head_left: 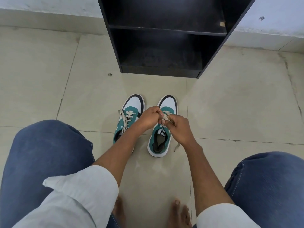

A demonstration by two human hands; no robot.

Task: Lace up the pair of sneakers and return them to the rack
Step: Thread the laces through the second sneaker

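Nearest me I see my bare feet on the tiled floor, my knees in blue jeans and my rolled pale sleeves. Beyond them my left hand and right hand meet over the right sneaker, fingers of both closed on its beige lace, pinching it between them. Just below my fingers the tongue label reads PUMA, seen upside down; a loose lace end trails beside my right wrist. Left of my fingers stands the left sneaker, teal and white, already laced. Well beyond my fingers stands the black rack, its shelves bare.
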